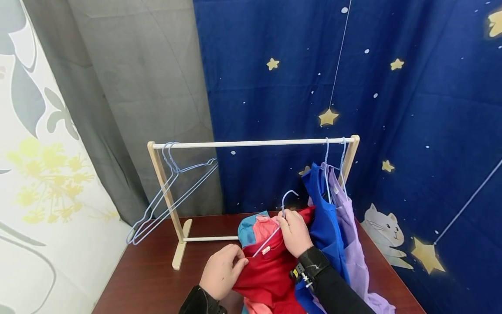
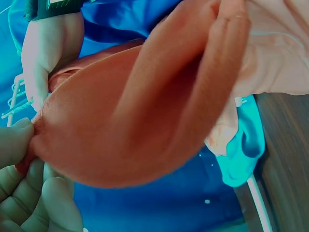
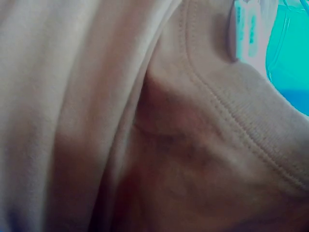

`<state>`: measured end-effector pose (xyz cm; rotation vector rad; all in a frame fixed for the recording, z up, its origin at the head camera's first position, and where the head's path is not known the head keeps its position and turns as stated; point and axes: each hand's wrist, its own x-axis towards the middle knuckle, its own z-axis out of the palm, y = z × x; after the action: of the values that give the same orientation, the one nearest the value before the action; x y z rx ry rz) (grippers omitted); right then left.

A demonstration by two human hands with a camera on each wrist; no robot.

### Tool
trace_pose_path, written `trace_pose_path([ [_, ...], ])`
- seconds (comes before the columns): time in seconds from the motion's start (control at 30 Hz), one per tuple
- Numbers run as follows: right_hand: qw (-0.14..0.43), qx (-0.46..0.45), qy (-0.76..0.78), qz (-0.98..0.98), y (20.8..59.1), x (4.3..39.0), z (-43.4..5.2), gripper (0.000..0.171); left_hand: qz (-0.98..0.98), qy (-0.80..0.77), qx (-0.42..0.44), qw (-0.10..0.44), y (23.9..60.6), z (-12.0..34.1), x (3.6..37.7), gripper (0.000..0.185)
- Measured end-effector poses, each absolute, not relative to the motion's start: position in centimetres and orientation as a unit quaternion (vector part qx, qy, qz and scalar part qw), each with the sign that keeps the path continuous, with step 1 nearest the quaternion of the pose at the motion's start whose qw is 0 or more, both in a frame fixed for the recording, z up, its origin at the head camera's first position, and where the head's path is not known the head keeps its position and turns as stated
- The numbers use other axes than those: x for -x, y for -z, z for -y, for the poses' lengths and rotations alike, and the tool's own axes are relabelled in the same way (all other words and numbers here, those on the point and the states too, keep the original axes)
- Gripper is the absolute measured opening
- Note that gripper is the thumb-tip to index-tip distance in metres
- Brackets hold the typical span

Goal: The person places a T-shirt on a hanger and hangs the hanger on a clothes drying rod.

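My right wrist view is filled by blurred cloth. Behind my hands stands a wooden clothes rack (image 1: 254,143) on the dark brown surface (image 1: 149,279). Between them lies the red cotton shirt (image 1: 270,270): left hand (image 1: 222,270) pinches its edge, right hand (image 1: 295,232) grips its collar and a pale blue wire hanger (image 1: 283,205).

Even, bright head view with bent edges; both wrist views close, blurred, oddly tinted.
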<state>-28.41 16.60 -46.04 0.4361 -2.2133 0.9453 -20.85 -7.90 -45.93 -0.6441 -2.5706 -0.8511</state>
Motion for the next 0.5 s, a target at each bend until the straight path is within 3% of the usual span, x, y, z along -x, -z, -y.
trace_pose_path([
  [0.5,0.345,-0.187,-0.346,0.852,46.0,28.3,-15.6,0.006,0.911,0.287,0.232,0.182,45.6,5.9,21.8,0.024],
])
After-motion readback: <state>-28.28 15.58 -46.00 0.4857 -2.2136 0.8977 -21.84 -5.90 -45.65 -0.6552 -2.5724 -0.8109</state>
